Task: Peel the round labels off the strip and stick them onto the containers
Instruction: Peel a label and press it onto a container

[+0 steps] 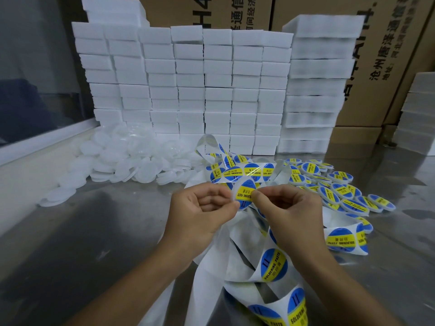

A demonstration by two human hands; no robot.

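Observation:
A long white backing strip [237, 250] with round blue-and-yellow labels loops over the steel table in front of me. My left hand [202, 208] pinches the strip beside one round label [244, 194]. My right hand [287, 212] grips that label's edge with thumb and finger; the label curls up from the strip. A heap of plain white round containers [131, 158] lies at the left. Several labelled containers [339, 187] lie in a spread at the right.
Stacks of white foam blocks [188, 85] form a wall at the back of the steel table [94, 231]. Brown cardboard boxes [381, 67] stand behind and to the right. A window frame [44, 137] borders the left side.

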